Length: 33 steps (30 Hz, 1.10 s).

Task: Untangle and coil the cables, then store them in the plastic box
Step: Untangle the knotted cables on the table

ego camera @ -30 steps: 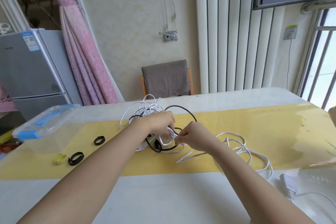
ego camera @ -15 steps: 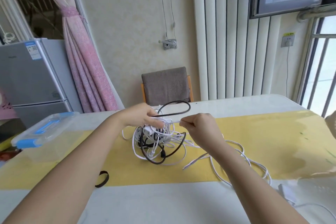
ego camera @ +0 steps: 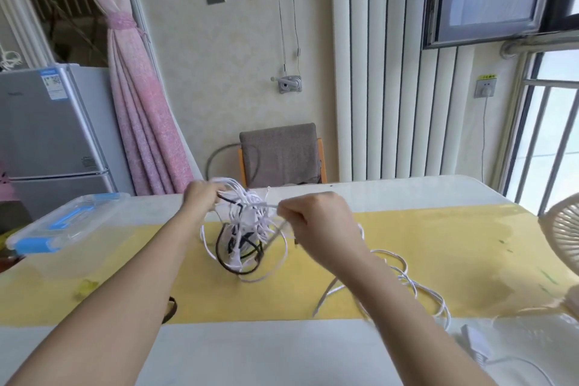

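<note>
A tangle of white and black cables (ego camera: pixel 246 229) hangs above the yellow runner in the middle of the table. My left hand (ego camera: pixel 202 199) grips the top of the tangle and holds it up. My right hand (ego camera: pixel 316 218) pinches a white strand pulled out of the tangle's right side. More white cable (ego camera: pixel 416 285) trails loose over the table to the right. The clear plastic box with a blue-handled lid (ego camera: pixel 67 222) stands at the table's left edge, lid on.
A black cable tie (ego camera: pixel 170 309) lies partly hidden under my left forearm, with a yellow one (ego camera: pixel 87 285) further left. A white fan (ego camera: pixel 564 238) stands at the right edge. A white plug (ego camera: pixel 476 341) lies front right. A chair (ego camera: pixel 280 153) sits behind the table.
Both hands have lifted the tangle off the table, higher than before. My right hand has drawn a white strand out to the right. The view has tilted up.
</note>
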Tool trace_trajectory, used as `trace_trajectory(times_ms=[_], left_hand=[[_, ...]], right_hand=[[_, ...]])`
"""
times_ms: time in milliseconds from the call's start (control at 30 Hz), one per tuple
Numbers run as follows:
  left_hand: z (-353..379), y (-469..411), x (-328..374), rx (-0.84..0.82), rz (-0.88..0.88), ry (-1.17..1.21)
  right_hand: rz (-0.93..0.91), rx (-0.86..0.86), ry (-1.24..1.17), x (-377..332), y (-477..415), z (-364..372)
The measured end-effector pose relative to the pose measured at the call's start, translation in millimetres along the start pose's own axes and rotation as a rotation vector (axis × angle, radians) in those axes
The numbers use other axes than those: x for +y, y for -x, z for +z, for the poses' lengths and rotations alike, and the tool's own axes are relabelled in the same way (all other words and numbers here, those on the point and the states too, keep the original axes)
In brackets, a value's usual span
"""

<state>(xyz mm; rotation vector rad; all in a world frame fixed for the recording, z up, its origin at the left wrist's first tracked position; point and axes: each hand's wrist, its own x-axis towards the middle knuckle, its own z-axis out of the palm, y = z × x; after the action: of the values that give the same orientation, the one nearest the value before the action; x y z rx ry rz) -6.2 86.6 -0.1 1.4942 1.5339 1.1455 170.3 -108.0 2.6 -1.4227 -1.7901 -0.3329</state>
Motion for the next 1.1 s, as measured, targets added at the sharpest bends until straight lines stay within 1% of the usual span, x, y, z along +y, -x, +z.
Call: trace_trajectory(times_ms=[33,100,133,167,200,267,300,367,433,467,500,533,600,633,733,800,833,867,900,933,967,1000,1033,1100], left_hand=[[-10,-7,1,0.112,-0.072,0.231],[-28,-16,5,0.314,-0.131,0.593],[-33,-16,8,0.388,-0.131,0.683],[-35,-14,10,0.435,-0.131,0.695],[-33,-11,12,0.446,-0.127,0.652],[-24,-3,9,0.359,-0.068,0.48],[-18,3,7,0.271,-0.055,0.386],[-7,12,0,0.096,-0.014,0.148],[2,26,-2,-0.079,0.091,-0.234],[5,36,0,-0.173,0.171,-0.44],[8,45,4,-0.255,0.254,-0.605],[10,54,8,-0.303,0.335,-0.716],[12,65,17,-0.306,0.419,-0.843],[13,68,22,-0.279,0.433,-0.883],[14,77,39,-0.248,0.361,-0.967],[17,92,50,-0.22,0.356,-0.963],[19,101,55,-0.17,0.412,-0.945],[20,113,61,-0.096,0.518,-0.888],[24,124,64,-0.015,0.66,-0.772],[29,135,66,0.042,0.814,-0.6],[35,145,69,0.039,0.928,-0.428],[42,154,70,-0.038,0.972,-0.319],[51,160,68,-0.15,0.959,-0.264],[71,160,57,-0.369,0.822,-0.296]], right_hand=[[0.038,0.034,-0.002,11,-2,-9],[0.151,0.093,-0.024,35,-4,-22],[0.216,0.113,-0.032,46,-3,-26],[0.281,0.115,-0.031,54,-2,-27],[0.337,0.104,-0.019,62,0,-27],[0.452,0.064,-0.006,72,2,-26],[0.51,0.01,-0.001,77,4,-28],[0.63,-0.189,-0.023,86,7,-31],[0.715,-0.44,-0.083,92,12,-31],[0.742,-0.538,-0.103,93,14,-29],[0.768,-0.587,-0.13,93,15,-26],[0.796,-0.596,-0.175,93,15,-22],[0.838,-0.565,-0.259,93,17,-15],[0.839,-0.558,-0.255,94,18,-13],[0.84,-0.577,-0.172,97,21,-6],[0.852,-0.565,-0.165,100,22,-2],[0.856,-0.553,-0.158,101,22,0],[0.853,-0.541,-0.137,102,23,2],[0.843,-0.525,-0.112,103,24,4],[0.826,-0.507,-0.086,104,25,6],[0.808,-0.486,-0.07,104,26,6],[0.786,-0.461,-0.066,104,26,6],[0.757,-0.435,-0.078,104,25,5],[0.666,-0.387,-0.135,100,21,-5]])
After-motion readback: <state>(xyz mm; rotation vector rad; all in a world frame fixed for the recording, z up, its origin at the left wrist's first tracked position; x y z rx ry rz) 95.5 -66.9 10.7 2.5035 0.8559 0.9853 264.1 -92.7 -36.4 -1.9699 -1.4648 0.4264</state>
